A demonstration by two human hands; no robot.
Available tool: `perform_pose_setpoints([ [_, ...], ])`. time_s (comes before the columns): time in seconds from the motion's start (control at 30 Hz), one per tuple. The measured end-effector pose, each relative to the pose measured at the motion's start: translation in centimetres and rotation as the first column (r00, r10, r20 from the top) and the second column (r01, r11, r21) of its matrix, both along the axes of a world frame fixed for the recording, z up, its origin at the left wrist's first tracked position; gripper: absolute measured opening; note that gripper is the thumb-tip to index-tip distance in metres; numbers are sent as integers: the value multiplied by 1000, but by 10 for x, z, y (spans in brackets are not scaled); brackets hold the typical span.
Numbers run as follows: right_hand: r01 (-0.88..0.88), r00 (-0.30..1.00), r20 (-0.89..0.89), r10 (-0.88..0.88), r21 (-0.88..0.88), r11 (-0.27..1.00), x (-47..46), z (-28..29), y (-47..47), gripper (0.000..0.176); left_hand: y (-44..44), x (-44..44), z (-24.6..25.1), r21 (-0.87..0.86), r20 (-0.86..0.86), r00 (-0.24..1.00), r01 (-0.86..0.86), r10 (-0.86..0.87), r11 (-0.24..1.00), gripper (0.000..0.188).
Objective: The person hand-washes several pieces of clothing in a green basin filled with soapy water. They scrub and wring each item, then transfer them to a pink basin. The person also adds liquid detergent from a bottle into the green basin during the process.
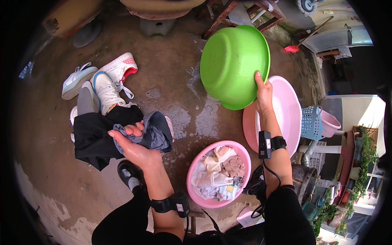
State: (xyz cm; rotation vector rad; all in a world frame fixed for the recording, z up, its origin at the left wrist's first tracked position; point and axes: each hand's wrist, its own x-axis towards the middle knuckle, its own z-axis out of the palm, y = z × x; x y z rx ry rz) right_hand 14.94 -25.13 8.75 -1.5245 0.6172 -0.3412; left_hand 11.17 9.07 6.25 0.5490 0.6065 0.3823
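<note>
My left hand (136, 147) is closed around a bunched grey cloth garment (157, 131), held palm up over a black garment (101, 131) that lies against a heap of white sneakers (105, 88). With my right hand (264, 92) I grip the rim of a green plastic basin (229, 64), tilted on its side with its underside showing. Between my feet stands a pink plastic basin (189, 180) filled with wet-looking white, beige and striped clothes (217, 174).
Larger pink basins (286, 107) stand at the right, beside a blue plastic basket (310, 122). A reddish stand (220, 18) and large pots (162, 7) border the far side. A broom with a red head (291, 48) leans at the upper right. The concrete floor is wet.
</note>
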Motion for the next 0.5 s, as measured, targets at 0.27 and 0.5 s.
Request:
perform_pose_setpoints([
  [0.27, -230, 962, -159, 223, -31, 973, -67, -3, 29, 32, -8, -3, -2, 38, -76, 997, 12, -9, 999, 49],
  [0.5, -638, 634, -474, 611, -767, 66, -108, -62, 97, 20, -9, -4, 1, 95, -25, 1000, -12, 14, 995, 48],
])
